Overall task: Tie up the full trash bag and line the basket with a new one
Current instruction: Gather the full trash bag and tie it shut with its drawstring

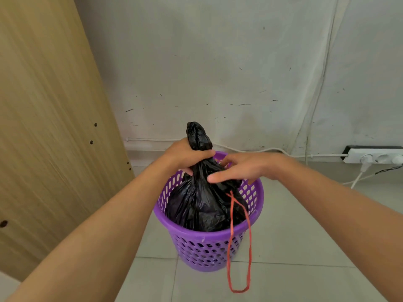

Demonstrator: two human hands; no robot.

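The wall (239, 62) ahead of me is pale and scuffed, and a wooden panel (48, 105) leans in on my left, its top and bottom cut off by the edge of my view. Below them lies the tiled floor (305, 247), and on it stands the purple basket (209, 247) with slotted sides; its far rim is mostly hidden behind my hands and the bag. The black trash bag (196, 205) sits inside the basket, bulging above the rim, its lower part only glimpsed through the slots. My left hand (185, 154) is curled tight round the gathered neck of the bag, and the bunched top sticks up above my fist; my fingertips are out of sight behind the plastic. My right hand (242, 168) lies just beside it with fingers fairly straight and spread, resting against the bag below the neck; whether the far fingers pinch anything I cannot tell. A red drawstring (239, 247) hangs in a long loop from the bag over the near rim and down the outside of the basket. At the far right a white power strip (375, 156) lies by the wall, cut off at the edge, with thin cables (357, 177) trailing from it.
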